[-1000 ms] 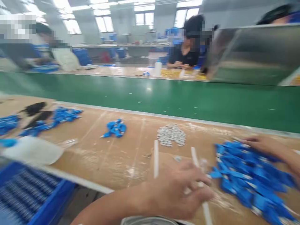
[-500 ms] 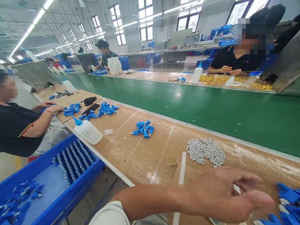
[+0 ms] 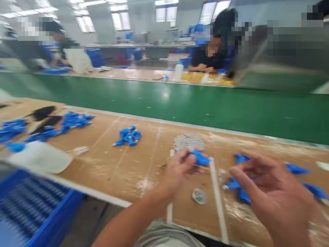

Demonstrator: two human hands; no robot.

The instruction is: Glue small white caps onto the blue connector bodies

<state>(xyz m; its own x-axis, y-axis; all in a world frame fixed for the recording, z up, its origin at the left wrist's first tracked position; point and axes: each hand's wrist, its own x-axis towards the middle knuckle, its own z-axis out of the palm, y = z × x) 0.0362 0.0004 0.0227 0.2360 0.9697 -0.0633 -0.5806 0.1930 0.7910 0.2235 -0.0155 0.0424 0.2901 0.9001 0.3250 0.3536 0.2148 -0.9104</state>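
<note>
My left hand [image 3: 178,169] is closed on a small blue plastic piece [image 3: 200,158], pinched between thumb and fingers above the cardboard-covered bench. Just behind it lies a heap of small grey pieces [image 3: 189,140], partly hidden by the hand. My right hand [image 3: 277,195], blurred, hovers over loose blue plastic pieces [image 3: 243,196] with thumb and fingers apart; nothing shows between them. A round silvery disc [image 3: 199,196] rests on the cardboard between two white strips, below my left hand.
Another cluster of blue pieces [image 3: 130,135] sits left of centre. A white bottle [image 3: 41,157] lies at the left edge, above a blue crate [image 3: 51,219] holding rows of parts. A green belt [image 3: 167,101] runs behind the bench; co-workers sit beyond it.
The view has swung right. My left hand, earlier near the blue pieces at right, is now left of them with a blue piece in it. My right hand has come into view.
</note>
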